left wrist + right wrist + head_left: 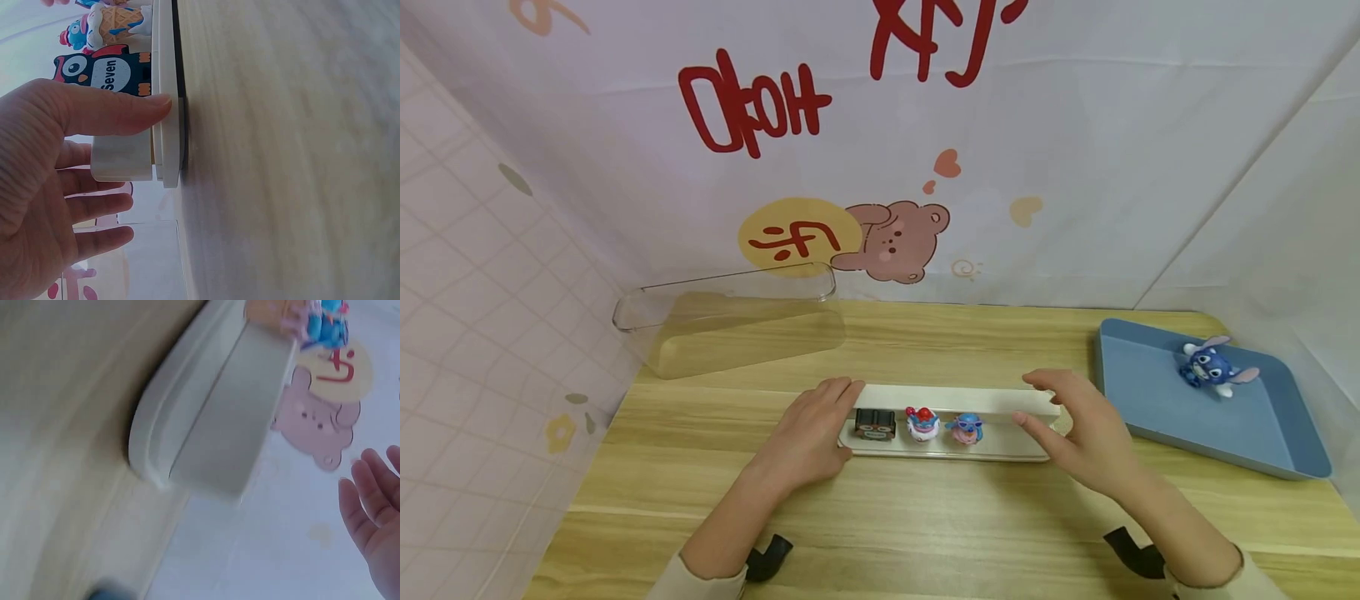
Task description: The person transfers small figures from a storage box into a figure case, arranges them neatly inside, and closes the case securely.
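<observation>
The wood-grain counter (pixel 970 533) runs beneath both hands and carries everything around them. Beyond the left grip (pixel 815 429) and off to its left sits a long transparent cover (pixel 752 337) with rounded corners, the wood grain showing through its walls. To the right of the right grip (pixel 1086 429), and reaching farther back, lies a shallow blue tray (pixel 1150 383) set at a slant, with one figure in it. Between the two grips stretches a long white stand (pixel 1000 447), flat on the counter, with a low front ledge and a raised step along its back. The left grip is spread wide at the stand's left end: the thumb lies against the front edge while the other fingers reach straight out behind and past the end, the index finger partly hidden by the step. The right grip is also wide and holds nothing, thumb and fingers parted near the stand's right end; the right wrist view shows its fingers apart from the stand. The big-eared blue figure (pixel 1212 365) rests in the back part of the tray, to the right of the right grip. On the ledge, the dark owl figure (pixel 875 423) stands upright just beside the left thumb, then the ice-cream figure (pixel 922 425) a little farther right, then the sunglasses figure (pixel 966 429), nearest of the three to the right grip.
</observation>
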The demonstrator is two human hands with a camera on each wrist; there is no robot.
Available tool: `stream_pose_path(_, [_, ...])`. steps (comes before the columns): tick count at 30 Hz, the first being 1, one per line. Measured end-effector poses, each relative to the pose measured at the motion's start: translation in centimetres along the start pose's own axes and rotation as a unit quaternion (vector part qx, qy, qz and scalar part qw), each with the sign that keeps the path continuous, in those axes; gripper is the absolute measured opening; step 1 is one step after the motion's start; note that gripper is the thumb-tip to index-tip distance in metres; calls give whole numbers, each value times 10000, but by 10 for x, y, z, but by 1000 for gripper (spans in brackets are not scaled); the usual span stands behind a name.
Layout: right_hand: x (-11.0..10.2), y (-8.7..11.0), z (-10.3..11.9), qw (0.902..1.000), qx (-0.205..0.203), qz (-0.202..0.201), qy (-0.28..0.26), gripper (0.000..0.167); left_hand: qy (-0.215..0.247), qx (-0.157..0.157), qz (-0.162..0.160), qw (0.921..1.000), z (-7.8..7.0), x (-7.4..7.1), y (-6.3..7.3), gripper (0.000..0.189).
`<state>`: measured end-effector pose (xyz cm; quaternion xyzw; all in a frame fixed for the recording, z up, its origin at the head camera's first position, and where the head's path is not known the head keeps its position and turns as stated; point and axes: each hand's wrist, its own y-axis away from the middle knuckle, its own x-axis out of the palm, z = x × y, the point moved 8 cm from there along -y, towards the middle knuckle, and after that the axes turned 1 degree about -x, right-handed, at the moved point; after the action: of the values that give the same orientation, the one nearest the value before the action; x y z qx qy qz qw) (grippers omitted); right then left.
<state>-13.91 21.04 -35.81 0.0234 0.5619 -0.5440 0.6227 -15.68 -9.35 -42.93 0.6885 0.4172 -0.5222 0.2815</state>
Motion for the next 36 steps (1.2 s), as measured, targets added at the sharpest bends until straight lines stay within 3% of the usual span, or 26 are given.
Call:
stream_pose_path(5, [-19, -1, -20, 9989, 463, -60, -61, 51, -30, -22, 0, 10000, 0, 0, 0, 93])
stream_pose_path(14, [-61, 6, -66, 9938, 655, -877, 208, 45, -5, -48, 1, 10000, 1, 1, 0, 92])
stream_pose_path(17, [-75, 12, -83, 9889, 1011, -1025, 366, 50, -5, -68, 20, 10000, 1, 1, 0, 93])
stream_pose_path(21, [-91, 23, -108, 9791, 1738, -973, 421, 55, 12, -79, 22, 10000, 1, 1, 0, 93])
stream_pose_path(28, [-115, 41, -146, 9625, 2469, -706, 878, 60, -45, -90, 51, 9999, 2, 1, 0, 93])
stream_pose_path(36, [-128, 71, -198, 9270, 3487, -194, 1366, 76, -19, -73, 58, 10000, 1, 2, 0, 91])
